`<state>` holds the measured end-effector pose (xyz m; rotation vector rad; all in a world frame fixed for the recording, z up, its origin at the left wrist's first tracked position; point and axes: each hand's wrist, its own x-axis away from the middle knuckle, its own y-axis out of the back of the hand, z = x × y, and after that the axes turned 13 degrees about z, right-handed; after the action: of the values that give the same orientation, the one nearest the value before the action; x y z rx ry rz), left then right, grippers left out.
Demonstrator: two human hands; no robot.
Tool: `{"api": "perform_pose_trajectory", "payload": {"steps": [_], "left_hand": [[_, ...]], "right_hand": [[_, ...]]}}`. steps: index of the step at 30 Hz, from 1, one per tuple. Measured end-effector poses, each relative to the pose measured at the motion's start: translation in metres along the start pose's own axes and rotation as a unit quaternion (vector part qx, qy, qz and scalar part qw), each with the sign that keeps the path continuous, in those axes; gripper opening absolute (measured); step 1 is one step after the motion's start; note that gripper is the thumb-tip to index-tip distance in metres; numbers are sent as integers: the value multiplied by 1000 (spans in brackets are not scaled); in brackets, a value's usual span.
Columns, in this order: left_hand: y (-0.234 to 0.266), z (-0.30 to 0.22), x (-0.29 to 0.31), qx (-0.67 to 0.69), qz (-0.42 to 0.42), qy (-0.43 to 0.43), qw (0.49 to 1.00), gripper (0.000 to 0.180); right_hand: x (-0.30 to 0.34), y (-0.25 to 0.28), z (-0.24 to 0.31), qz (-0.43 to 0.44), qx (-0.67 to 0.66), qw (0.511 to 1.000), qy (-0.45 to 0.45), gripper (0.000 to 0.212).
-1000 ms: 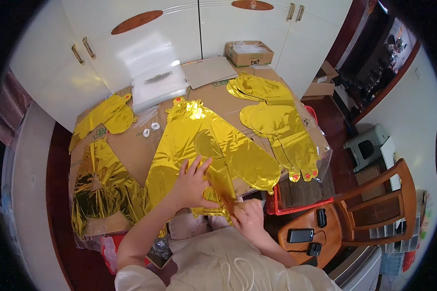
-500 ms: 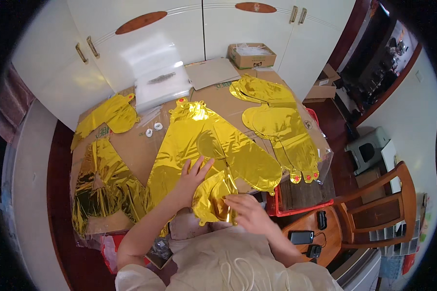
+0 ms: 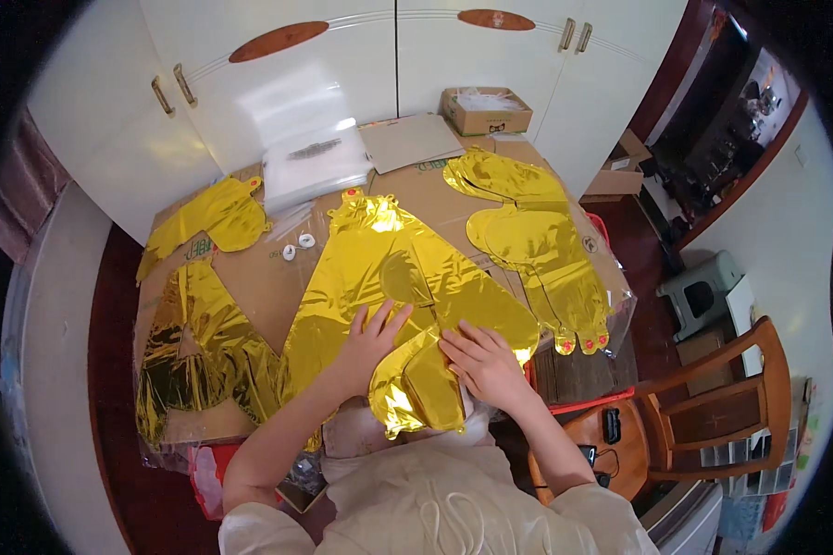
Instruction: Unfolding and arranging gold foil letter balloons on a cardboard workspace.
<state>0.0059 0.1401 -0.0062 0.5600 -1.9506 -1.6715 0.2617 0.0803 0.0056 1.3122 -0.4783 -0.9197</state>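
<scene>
A large flat gold foil balloon (image 3: 347,264) lies in the middle of the table, small tabs at its far tip. Its near part (image 3: 421,384) hangs over the table's front edge towards my lap. My left hand (image 3: 368,344) rests on the foil with fingers spread. To the right, my right hand (image 3: 484,366) lies flat on the same balloon, fingers stretched out beside the near part. Neither hand grips anything that I can see. Another gold foil balloon (image 3: 222,324) lies to the left, partly crumpled.
More gold foil balloons lie at the far left (image 3: 217,217) and right (image 3: 528,231). Behind are clear plastic bags (image 3: 315,166), a grey cardboard sheet (image 3: 407,141) and a small carton (image 3: 486,111). Two white rolls (image 3: 298,245) sit near the centre. A wooden chair (image 3: 703,407) stands at right.
My right hand has moved up and right from the near flap onto the foil and flattened out. The flap lies flatter and further spread. My left hand has barely moved.
</scene>
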Motion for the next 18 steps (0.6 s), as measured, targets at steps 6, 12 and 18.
{"api": "perform_pose_trajectory", "payload": {"steps": [6, 12, 18], "left_hand": [[13, -1, 4, 12, 44, -5, 999, 67], [14, -1, 5, 44, 18, -11, 999, 74], [3, 3, 3, 10, 24, -11, 1000, 80]], "right_hand": [[-2, 0, 1, 16, 40, 999, 13, 34], [-3, -1, 4, 4, 51, 999, -3, 35], [-5, 2, 8, 13, 36, 999, -11, 38]]}}
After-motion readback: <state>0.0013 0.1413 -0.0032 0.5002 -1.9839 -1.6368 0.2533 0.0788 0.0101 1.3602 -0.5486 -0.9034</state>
